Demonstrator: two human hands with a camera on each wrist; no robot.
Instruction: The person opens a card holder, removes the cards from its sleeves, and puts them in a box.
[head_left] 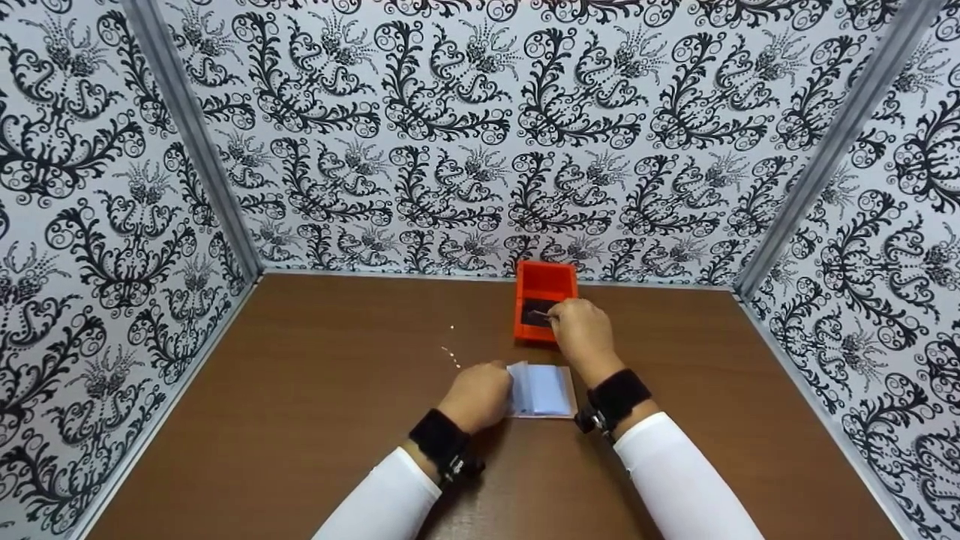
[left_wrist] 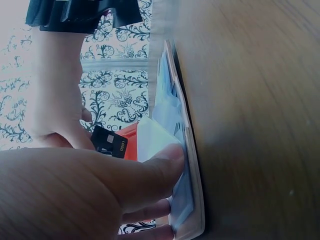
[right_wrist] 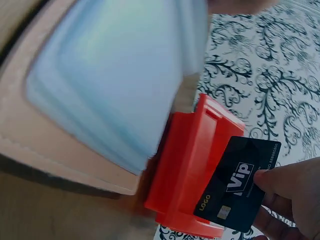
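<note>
My right hand (head_left: 585, 334) pinches a black bank-style card (right_wrist: 240, 185) marked "Vip", between thumb and fingers. It is over the near part of an orange-red bin (head_left: 546, 279). In front of the bin, an open card holder (head_left: 551, 390) with a tan cover and clear plastic sleeves lies on the table. My left hand (head_left: 476, 394) is at the holder's left side. In the left wrist view, its thumb (left_wrist: 167, 160) and fingers pinch a lifted plastic sleeve (left_wrist: 154, 135). The right-hand sleeves lie flat and look whitish. Whether they contain cards, I cannot tell.
The brown tabletop (head_left: 337, 360) meets patterned back and side walls (head_left: 450, 187). The bin stands close to the back wall. Small bright specks (head_left: 451, 355) show on the table left of the bin. Both wrists wear black straps with cameras.
</note>
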